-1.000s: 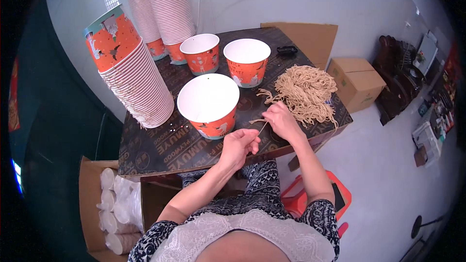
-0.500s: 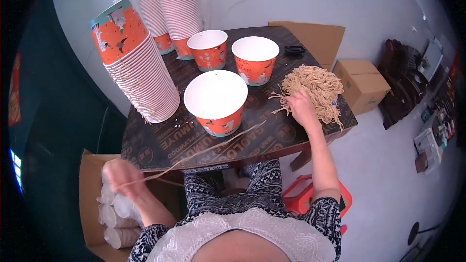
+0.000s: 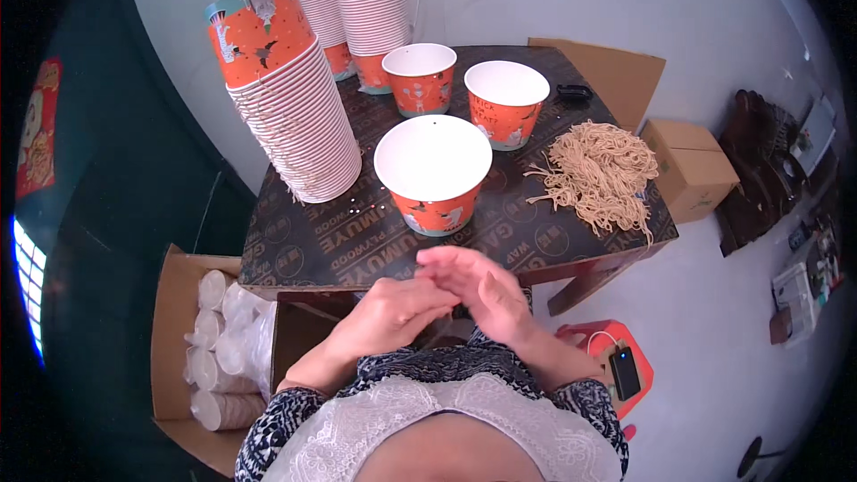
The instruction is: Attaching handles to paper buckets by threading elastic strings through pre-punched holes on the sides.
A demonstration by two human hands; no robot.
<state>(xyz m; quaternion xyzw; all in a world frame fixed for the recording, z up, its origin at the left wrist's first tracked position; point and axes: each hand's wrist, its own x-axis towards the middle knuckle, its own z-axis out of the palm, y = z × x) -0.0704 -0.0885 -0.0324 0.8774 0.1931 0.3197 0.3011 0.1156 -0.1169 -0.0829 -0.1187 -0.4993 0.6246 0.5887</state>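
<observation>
My two hands meet just in front of the table's near edge. The fingers of my left hand (image 3: 393, 314) are pressed together and point into the right palm; what they hold, if anything, is hidden. My right hand (image 3: 486, 293) is open, its fingers stretched and the thumb standing apart. Straight above them on the table stands an orange paper bucket (image 3: 435, 174) with a white inside. A loose heap of tan cord (image 3: 603, 174) lies at the table's right side. To the left, a leaning stack of upturned orange buckets (image 3: 299, 116) has cord lying along its rims.
Two more buckets, one behind (image 3: 424, 89) and one right (image 3: 507, 112), stand on the dark printed table (image 3: 330, 254). Tall bucket stacks (image 3: 370, 4) rise at the back. An open carton (image 3: 170, 339) with wrapped white goods is lower left; a red stool (image 3: 638, 348) carries a black device (image 3: 625, 373).
My right hand has left the cord heap and come to my left hand, which has moved rightward. The cord strand stretched from my left hand no longer shows. The view has shifted slightly.
</observation>
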